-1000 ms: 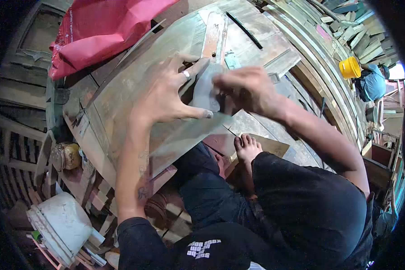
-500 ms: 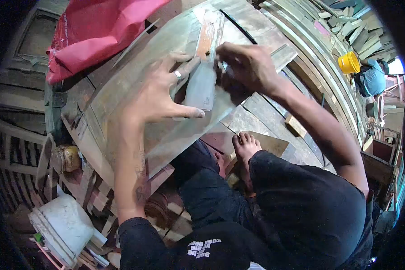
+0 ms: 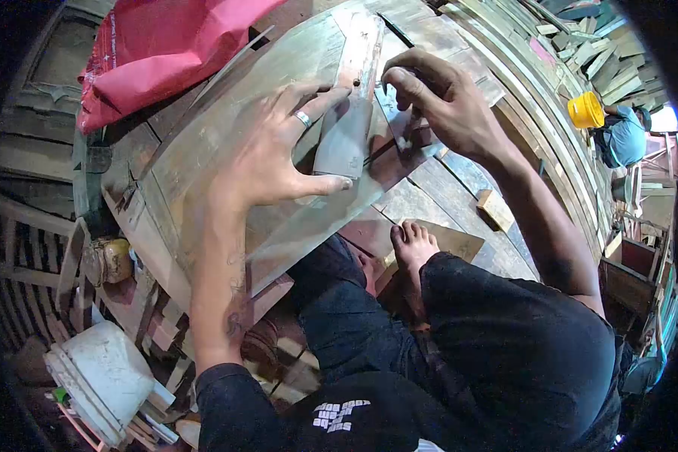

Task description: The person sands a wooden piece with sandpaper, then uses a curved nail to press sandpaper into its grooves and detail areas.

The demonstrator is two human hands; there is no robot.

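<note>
A long flat piece (image 3: 341,143), bottle-shaped with a smooth pale grey lower end and a whitish-brown upper part, lies on a broad wooden board (image 3: 279,239). A small dark hole shows near its middle. My left hand (image 3: 275,143), wearing a ring, rests over the board with fingers spread. Its index fingertip and thumb tip lie at the pale part, one near the hole, the other at the lower end. To the right of the piece, my right hand (image 3: 448,102) is raised with curled fingers, apart from it. Whatever it may pinch is hidden.
A red sheet (image 3: 166,53) lies at upper left. Long planks (image 3: 535,113) run along the right, with a small wood block (image 3: 496,209) nearer me. A white container (image 3: 105,369) stands lower left. Another person (image 3: 621,135) is beside a yellow bucket (image 3: 585,110).
My right hand has moved right and slightly up, away from the flat piece's edge. My left hand stays spread at the piece, with its index finger slightly farther right.
</note>
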